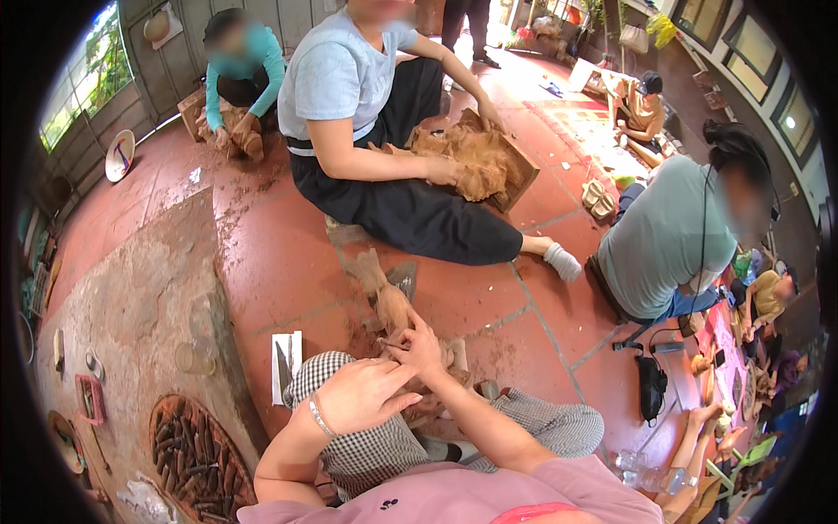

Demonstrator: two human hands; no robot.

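Observation:
A light-brown carved piece of wood [394,306], long and irregular, lies on the floor in front of my knees. My right hand [422,349] is over its near end, index finger stretched along the wood. The other fingers close around something thin and dark, too small to make out. My left hand [362,395], with a bracelet [320,417] at the wrist, hovers above my checked trouser leg. Its fingers stretch toward my right wrist, thumb apart, and nothing shows in it. More wood pieces under my hands are partly hidden.
A round basket [196,454] of dark-handled tools stands on a raised concrete slab [148,297] at left. Beside my knee lies a white sheet with a blade [285,367]. Across from me a person [349,113] holds a large carving [476,157]. Another person [668,236] sits at right.

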